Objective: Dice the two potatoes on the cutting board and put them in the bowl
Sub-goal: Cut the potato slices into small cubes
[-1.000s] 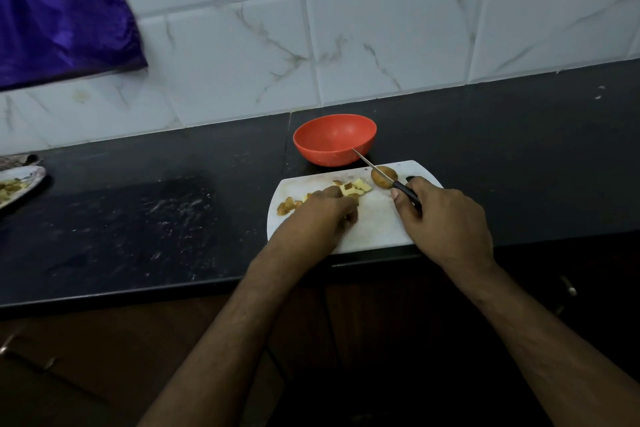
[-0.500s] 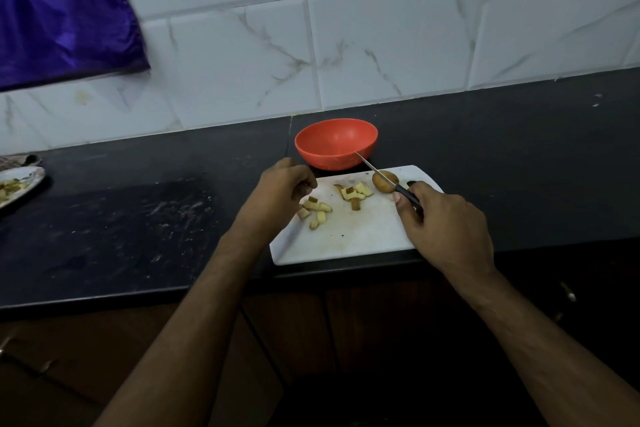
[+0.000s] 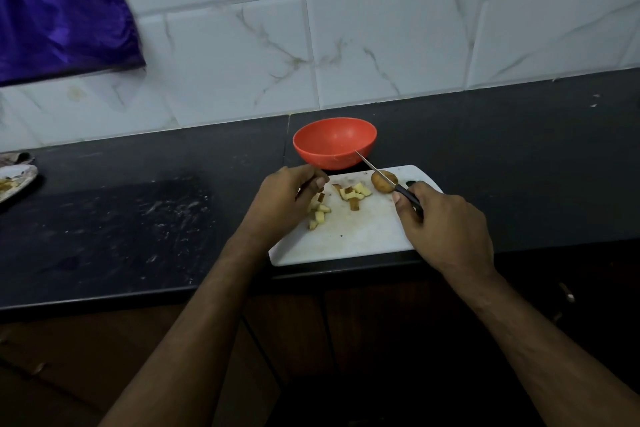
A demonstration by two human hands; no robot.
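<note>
Here, unmarked orange bowl beside white cutting board, no readable writing.

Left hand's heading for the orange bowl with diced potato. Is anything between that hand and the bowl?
Nothing visible blocks it. The left hand is curled at the cutting board far-left corner, just short of the orange bowl. The knife in the right hand crosses only the bowl's right rim.
</note>
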